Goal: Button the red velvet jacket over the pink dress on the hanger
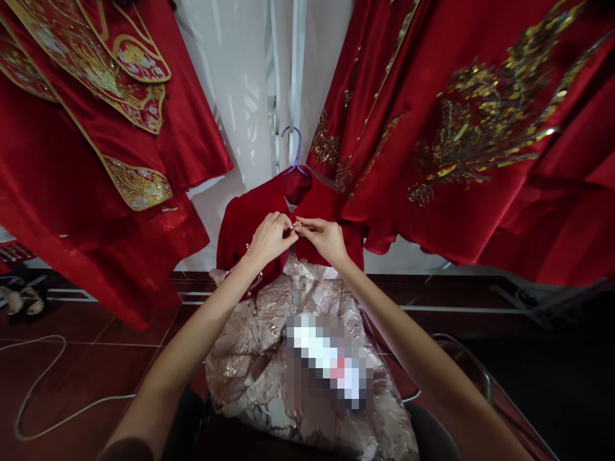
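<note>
A small red jacket hangs on a purple hanger against a white wall. Both my hands meet at its front, just below the collar. My left hand pinches the jacket's left edge with fingers curled. My right hand pinches the right edge beside it, fingertips touching a small fastening between them. Below the jacket falls a pale pink and gold brocade skirt, partly blurred in the middle.
Large red garments with gold embroidery hang at the left and right. A white cord loops on the dark red tile floor. Shoes sit at the far left. A metal rail runs at the lower right.
</note>
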Action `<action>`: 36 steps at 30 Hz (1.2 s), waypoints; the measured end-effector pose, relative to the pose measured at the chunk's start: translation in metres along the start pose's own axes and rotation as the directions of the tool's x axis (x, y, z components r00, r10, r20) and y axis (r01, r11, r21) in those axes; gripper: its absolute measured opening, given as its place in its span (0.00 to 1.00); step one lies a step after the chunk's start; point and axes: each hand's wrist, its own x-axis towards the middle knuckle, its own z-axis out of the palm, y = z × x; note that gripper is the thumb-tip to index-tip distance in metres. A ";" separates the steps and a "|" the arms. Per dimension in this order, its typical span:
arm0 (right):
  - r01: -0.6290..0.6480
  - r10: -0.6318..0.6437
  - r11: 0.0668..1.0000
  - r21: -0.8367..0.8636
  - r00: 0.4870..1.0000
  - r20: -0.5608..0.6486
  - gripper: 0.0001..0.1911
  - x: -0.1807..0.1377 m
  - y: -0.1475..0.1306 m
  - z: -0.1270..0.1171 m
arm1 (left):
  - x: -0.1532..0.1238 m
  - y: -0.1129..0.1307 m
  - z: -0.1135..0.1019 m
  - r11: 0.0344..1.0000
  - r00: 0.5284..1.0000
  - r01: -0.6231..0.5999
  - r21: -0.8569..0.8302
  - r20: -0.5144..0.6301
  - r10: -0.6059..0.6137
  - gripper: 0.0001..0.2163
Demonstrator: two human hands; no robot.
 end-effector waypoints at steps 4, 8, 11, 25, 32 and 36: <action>0.010 -0.010 1.000 -0.010 1.000 0.001 0.17 0.000 -0.001 0.000 | 0.002 0.000 -0.002 1.000 1.000 0.013 -0.010 0.023 -0.012 0.03; 0.028 -0.027 0.999 -0.038 1.000 0.004 0.17 0.000 0.001 0.000 | 0.002 0.000 -0.004 1.000 0.998 0.003 0.001 0.056 -0.003 0.01; 0.027 -0.027 1.000 -0.004 0.999 0.031 0.18 0.001 0.003 0.001 | 0.001 -0.001 -0.004 1.000 0.997 -0.026 0.006 0.074 0.026 0.01; 0.228 -0.175 0.642 -0.732 0.973 0.150 0.32 -0.069 0.041 -0.013 | -0.053 -0.029 0.029 0.957 0.979 0.157 -0.243 -0.086 -0.182 0.17; -0.081 -0.040 0.645 -0.760 0.989 -0.140 0.17 -0.079 0.071 -0.068 | -0.069 -0.036 0.040 0.937 0.988 0.154 -0.313 0.068 -0.140 0.15; -0.267 0.137 0.725 -0.635 0.959 -0.247 0.18 -0.065 0.066 -0.091 | -0.067 -0.028 0.044 0.936 0.987 0.062 -0.346 0.160 -0.007 0.19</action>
